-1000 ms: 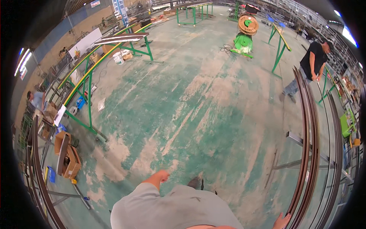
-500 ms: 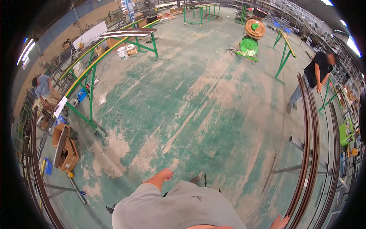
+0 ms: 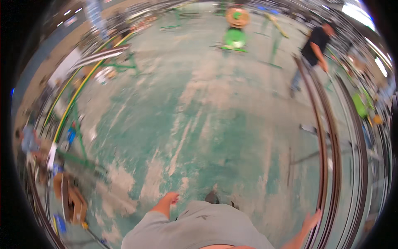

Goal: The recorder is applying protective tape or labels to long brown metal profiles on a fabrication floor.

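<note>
My left hand (image 3: pixel 172 198) hangs in front of me over the green floor, its fingers loosely curled in and nothing visible in them. On the right, my right hand (image 3: pixel 311 220) reaches out with fingers stretched and apart. Its fingertips lie at the edge of the nearest long brown profiles (image 3: pixel 322 166). Whether they press on the metal or only hover beside it is hard to make out. These profiles run lengthwise on a grey metal support (image 3: pixel 309 129).
Another person (image 3: pixel 316 52) in a black top stands at the profiles' far end. A second person (image 3: pixel 30 139) bends at the left. Green-and-yellow racks (image 3: pixel 78 89), a cardboard box (image 3: pixel 78 203) and a green reel stand (image 3: pixel 235 38) surround the worn floor (image 3: pixel 186 137).
My view has turned to the right, so the surroundings shift left and blur. My right hand has come further into view, higher along the profiles. My left hand still hangs loosely.
</note>
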Tool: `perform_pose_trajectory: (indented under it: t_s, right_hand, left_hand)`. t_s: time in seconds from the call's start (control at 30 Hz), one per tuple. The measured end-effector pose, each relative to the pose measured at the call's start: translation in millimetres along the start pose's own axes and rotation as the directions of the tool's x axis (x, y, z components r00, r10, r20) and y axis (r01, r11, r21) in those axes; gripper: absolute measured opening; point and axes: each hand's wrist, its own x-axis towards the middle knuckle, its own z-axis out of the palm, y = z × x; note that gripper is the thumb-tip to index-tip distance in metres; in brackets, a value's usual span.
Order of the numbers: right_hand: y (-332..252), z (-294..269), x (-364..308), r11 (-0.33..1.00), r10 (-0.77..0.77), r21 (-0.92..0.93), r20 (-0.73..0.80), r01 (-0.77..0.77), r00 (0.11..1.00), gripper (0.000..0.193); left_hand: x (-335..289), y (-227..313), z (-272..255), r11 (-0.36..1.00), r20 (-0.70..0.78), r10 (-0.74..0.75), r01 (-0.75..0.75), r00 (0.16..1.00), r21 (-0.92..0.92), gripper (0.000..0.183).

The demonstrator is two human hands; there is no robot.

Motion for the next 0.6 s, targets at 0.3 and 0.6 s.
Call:
perform_pose_trajectory:
  t_s: [0.3, 0.6]
  right_hand:
    - [-67.0, -52.8, 3.1, 0.982, 0.179, 0.041, 0.141, -0.187, 0.974, 0.075]
    - [-65.0, -59.4, -6.4, 0.971, 0.225, 0.050, 0.120, -0.232, 0.967, 0.076]
  left_hand:
    - [-8.7, 20.6, -6.8, 0.997, 0.067, -0.054, 0.057, 0.996, -0.046, 0.042]
    - [-3.6, 55.9, -3.8, 0.999, 0.156, -0.018, 0.009, 0.988, 0.054, 0.040]
